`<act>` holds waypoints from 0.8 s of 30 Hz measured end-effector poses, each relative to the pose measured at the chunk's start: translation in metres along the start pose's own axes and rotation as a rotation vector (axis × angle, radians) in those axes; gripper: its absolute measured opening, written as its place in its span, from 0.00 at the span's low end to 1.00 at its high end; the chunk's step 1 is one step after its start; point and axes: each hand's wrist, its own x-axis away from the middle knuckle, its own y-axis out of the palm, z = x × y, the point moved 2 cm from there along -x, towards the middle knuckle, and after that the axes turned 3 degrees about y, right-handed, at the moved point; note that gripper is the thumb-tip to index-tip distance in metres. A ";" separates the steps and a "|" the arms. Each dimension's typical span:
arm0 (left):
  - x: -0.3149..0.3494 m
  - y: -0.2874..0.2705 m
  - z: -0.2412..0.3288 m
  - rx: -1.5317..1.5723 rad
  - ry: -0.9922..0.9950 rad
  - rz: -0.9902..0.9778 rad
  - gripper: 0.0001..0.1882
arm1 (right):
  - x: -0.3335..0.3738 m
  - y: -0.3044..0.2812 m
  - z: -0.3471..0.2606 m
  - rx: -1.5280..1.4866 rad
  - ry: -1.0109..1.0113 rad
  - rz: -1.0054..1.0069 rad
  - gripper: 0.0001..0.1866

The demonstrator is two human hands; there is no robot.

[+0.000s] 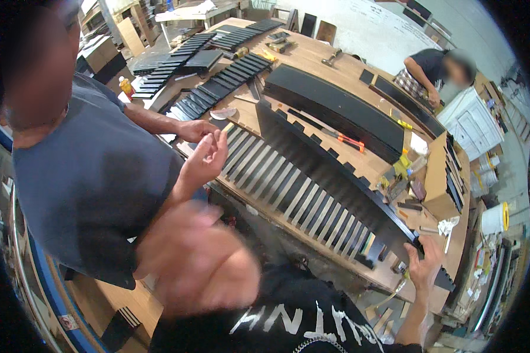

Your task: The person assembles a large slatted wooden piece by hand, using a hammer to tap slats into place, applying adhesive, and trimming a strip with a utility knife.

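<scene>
My right hand [425, 263] grips the near right end of a long black board [330, 170] that stands on edge on the table. Small black blocks stick up along the board's top edge. Beside it lies a row of black and pale slats [294, 194], side by side along the table's near edge. My left hand [203, 259] is raised in front of me, smeared by motion, so its fingers do not show clearly. On the left a co-worker's two hands [205, 147] meet near the far end of the slats; what they hold, if anything, is too small to make out.
A stack of long black panels [335, 109] lies behind the board, with red-handled pliers [350, 141] between. A hammer [332, 57] and slatted black racks [229, 82] lie farther back. An open cardboard box [443, 179] stands at right. Another person [424, 76] works at the far right.
</scene>
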 end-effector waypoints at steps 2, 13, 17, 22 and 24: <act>-0.034 -0.027 0.051 -0.581 0.212 0.036 0.38 | 0.005 -0.007 0.001 -0.042 0.136 -0.132 0.14; -0.048 -0.193 0.094 -0.849 0.048 0.225 0.49 | 0.001 -0.003 0.049 0.030 -0.569 -0.142 0.18; 0.033 -0.176 0.054 -1.231 -0.117 0.177 0.51 | -0.030 0.020 0.054 -0.047 -0.772 -0.186 0.19; 0.121 -0.192 0.057 -1.775 -0.042 0.109 0.58 | -0.088 0.083 0.039 -0.165 -0.907 -0.108 0.16; 0.134 -0.219 0.020 -1.926 0.218 0.205 0.55 | -0.093 0.116 0.047 -0.228 -0.836 -0.054 0.16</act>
